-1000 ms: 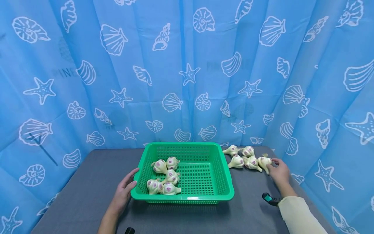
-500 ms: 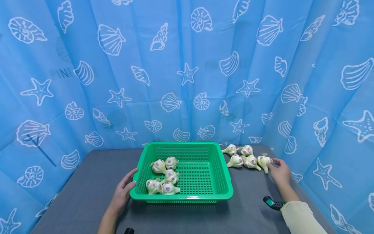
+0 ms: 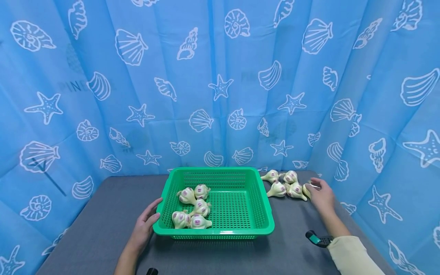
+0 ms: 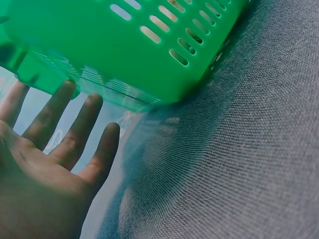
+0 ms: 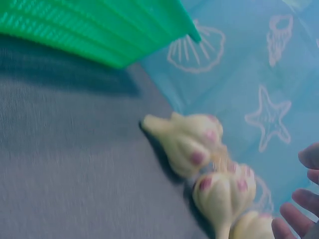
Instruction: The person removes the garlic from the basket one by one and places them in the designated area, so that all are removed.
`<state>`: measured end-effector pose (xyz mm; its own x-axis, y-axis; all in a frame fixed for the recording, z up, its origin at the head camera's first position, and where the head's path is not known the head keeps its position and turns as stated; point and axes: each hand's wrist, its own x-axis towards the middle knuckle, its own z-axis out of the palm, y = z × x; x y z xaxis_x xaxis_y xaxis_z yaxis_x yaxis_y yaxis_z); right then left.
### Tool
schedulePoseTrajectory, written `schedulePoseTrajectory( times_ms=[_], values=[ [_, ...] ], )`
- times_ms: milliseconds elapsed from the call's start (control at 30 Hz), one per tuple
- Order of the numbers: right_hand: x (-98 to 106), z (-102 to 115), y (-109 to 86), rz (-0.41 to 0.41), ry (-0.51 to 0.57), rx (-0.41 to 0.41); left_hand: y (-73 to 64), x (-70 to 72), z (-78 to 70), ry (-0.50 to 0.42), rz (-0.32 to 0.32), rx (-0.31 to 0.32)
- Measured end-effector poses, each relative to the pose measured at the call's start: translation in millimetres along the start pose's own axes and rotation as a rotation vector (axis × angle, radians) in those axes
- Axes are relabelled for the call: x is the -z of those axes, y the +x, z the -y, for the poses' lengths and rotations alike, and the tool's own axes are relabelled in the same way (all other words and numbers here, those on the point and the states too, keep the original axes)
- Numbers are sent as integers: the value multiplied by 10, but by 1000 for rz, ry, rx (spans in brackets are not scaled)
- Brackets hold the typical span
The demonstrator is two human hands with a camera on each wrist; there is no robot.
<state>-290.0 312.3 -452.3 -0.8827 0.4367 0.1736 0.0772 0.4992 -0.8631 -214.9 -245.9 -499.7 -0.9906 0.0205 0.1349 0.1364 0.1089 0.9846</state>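
My left hand [image 3: 141,227] is at the left side of the green plastic basket [image 3: 269,208], fingers extended along its rim. In the left wrist view, the fingers [image 4: 75,137] are straight and spread beside the basket wall [image 4: 124,59]. My right hand [image 3: 322,194] reaches over the rightmost garlic bulb [image 3: 306,191] and partly covers it. The right wrist view has the loosely spread fingers [image 5: 298,219] at the right edge, close beside a garlic bulb [image 5: 251,228]. Several more garlic bulbs [image 3: 296,191] lie between that hand and the basket.
Inside the basket, several garlic bulbs [image 3: 201,207] lie toward its left side. A grey cloth [image 3: 103,225] covers the table. Blue curtains [image 3: 220,95] with white shell prints hang close behind and on both sides. A black wrist strap device [image 3: 317,239] sticks out by the right wrist.
My right hand has shifted slightly left and farther back, from the right side of the end garlic bulb to over it. The left hand and basket stay put.
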Motion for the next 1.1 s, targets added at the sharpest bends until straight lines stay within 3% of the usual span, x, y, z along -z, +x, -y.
schedulePoseTrajectory(
  times_ms=[833,1100],
  values=[
    [-454,647,24,160,23,208,-27,-11,-43,-25,13,-8],
    [-626,863,-19,281,80,297,-27,-5,-35,-13,8,-20]
  ],
)
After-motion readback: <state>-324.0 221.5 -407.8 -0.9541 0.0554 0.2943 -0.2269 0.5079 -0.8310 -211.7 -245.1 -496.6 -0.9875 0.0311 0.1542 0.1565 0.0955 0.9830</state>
